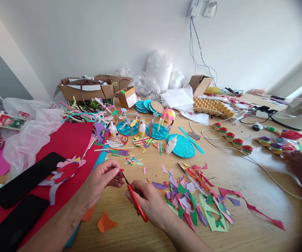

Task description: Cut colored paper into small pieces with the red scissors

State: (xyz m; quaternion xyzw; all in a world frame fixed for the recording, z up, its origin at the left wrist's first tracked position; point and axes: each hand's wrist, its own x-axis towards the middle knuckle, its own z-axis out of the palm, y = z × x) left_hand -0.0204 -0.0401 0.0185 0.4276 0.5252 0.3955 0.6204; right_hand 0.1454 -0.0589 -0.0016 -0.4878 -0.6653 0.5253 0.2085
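My left hand (110,175) pinches a small red paper piece (121,170), mostly hidden by the fingertips. Red-handled scissors (137,202) sit in my right hand (145,199), their blade tips up against that paper. Just right of my right hand spreads a heap of coloured paper scraps (183,199), with another pair of scissors (192,180) lying on it. An orange paper scrap (106,222) rests on the table below my left hand. Beyond the hands lie small round paper bits (133,160) and paper strips (142,141).
Two black phones (30,178) lie on red paper (69,143) at left. Blue discs (182,145) and glue bottles (170,145) stand ahead. A white cable (228,150) crosses the right side. Another person's hand (301,162) touches egg-carton pieces (268,143) near a fan (297,108).
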